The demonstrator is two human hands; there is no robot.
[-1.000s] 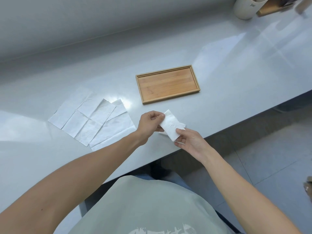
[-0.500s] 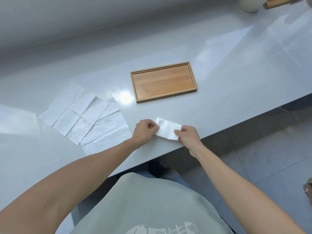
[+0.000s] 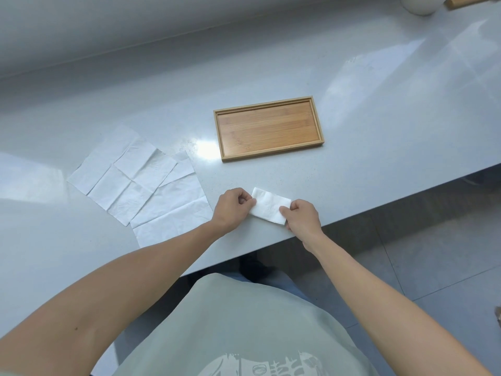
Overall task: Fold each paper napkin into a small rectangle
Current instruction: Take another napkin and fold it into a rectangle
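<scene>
A white paper napkin folded into a small rectangle [image 3: 269, 208] lies flat on the grey counter near its front edge. My left hand [image 3: 233, 207] pinches its left end. My right hand [image 3: 301, 218] pinches its right end. To the left, unfolded creased napkins [image 3: 141, 183] lie spread flat and overlapping on the counter. An empty wooden tray [image 3: 268, 128] sits behind the folded napkin.
The counter's front edge [image 3: 352, 215] runs diagonally just right of my right hand, with tiled floor below. A white round container [image 3: 420, 5] and a wooden item [image 3: 466, 0] stand at the far right back. A wall borders the counter's far side.
One second ago both hands held the folded napkin tilted up in the air. They have lowered it flat onto the counter and now hold its two ends.
</scene>
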